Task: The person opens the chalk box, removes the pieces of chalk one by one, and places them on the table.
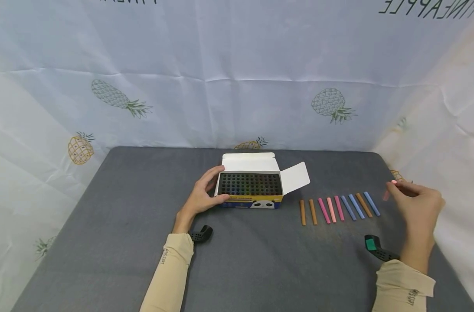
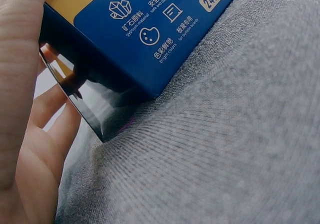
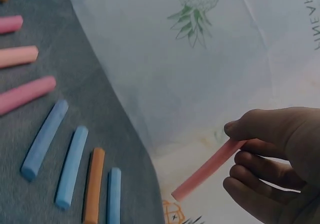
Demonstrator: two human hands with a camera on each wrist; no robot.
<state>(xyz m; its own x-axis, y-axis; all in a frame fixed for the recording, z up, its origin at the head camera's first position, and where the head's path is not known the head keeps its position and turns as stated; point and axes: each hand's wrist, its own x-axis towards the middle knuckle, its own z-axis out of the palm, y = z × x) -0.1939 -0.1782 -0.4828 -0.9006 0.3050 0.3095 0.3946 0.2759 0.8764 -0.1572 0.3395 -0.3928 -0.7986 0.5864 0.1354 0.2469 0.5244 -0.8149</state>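
My left hand (image 1: 199, 197) grips the left end of a blue and yellow chalk box (image 1: 246, 205), thumb at the front and fingers round the far side. Its white lid and a side flap stand open, and the dark interior shows rows of round chalk ends. Printed icons cover the box wall (image 2: 135, 43) in the left wrist view. At the table's right edge, my right hand (image 1: 422, 203) pinches a coral-pink chalk stick (image 3: 205, 171) near its upper end between thumb and forefinger. The stick hangs tilted in the air, its lower end free.
A row of orange, pink and blue chalk sticks (image 1: 339, 208) lies on the grey tabletop (image 1: 260, 260) between the box and my right hand. White pineapple-print curtains (image 1: 221, 112) hang behind the table and along its sides.
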